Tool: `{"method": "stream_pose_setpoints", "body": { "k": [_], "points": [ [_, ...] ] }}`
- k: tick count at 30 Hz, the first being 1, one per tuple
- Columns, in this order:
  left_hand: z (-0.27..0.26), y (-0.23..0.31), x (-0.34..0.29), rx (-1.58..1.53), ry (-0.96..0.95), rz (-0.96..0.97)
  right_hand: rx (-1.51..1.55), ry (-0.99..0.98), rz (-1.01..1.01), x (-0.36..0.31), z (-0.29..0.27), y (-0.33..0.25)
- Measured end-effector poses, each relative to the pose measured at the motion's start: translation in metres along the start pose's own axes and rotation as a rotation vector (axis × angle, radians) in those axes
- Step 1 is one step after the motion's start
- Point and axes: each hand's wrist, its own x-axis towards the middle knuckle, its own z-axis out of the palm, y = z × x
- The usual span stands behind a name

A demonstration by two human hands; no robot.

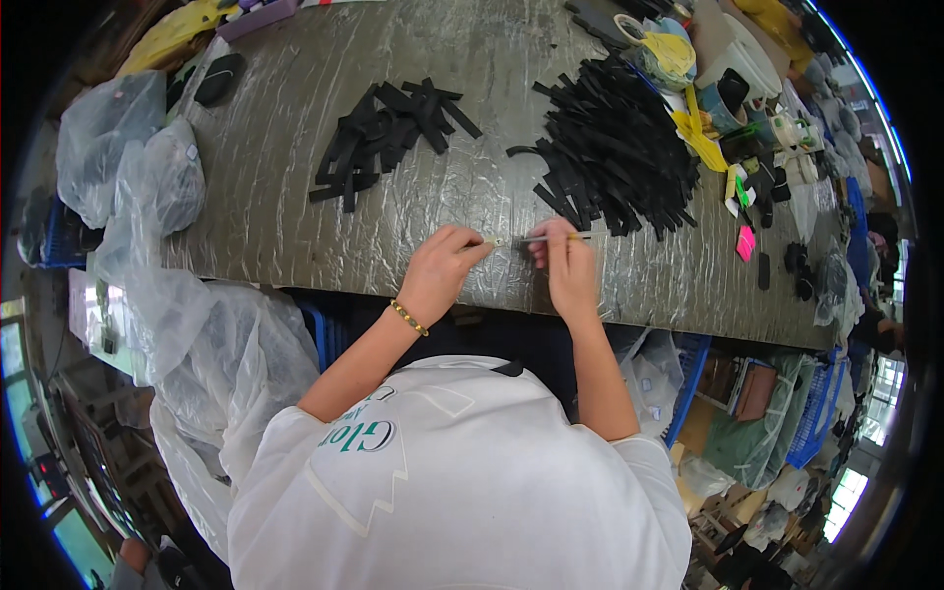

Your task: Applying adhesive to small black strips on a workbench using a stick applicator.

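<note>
Near the front edge of the worktable (275, 236), both hands are raised close together. My left hand (439, 270), with a beaded bracelet at the wrist, pinches a tiny pale piece (498, 242) between thumb and fingertips; its kind is too small to make out. Facing it, my right hand (571, 270) is closed around a thin stick-like tool (536, 238), whose dark tip points left toward the pale piece. Beyond the hands lie two heaps of flat black strips: a smaller loose heap (366, 141) to the left and a bigger dense heap (619, 147) to the right.
Clear plastic bags (177, 177) crowd the left edge. Cups and a tub (723, 103), yellow strips (700, 138) and a pink scrap (745, 243) stand or lie at the right. A black pouch (220, 79) is at the far left. Blue crates (818, 413) are below the table.
</note>
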Motion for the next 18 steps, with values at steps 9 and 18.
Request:
{"method": "stream_pose_setpoints", "body": {
  "k": [9,18],
  "points": [
    [0.002,0.001,0.0,0.073,-0.002,0.043,-0.052,-0.107,-0.01,-0.003,0.017,0.003],
    [0.002,0.001,0.002,0.078,-0.006,0.046,-0.108,-0.074,-0.073,-0.001,0.019,0.007]
  ]
}}
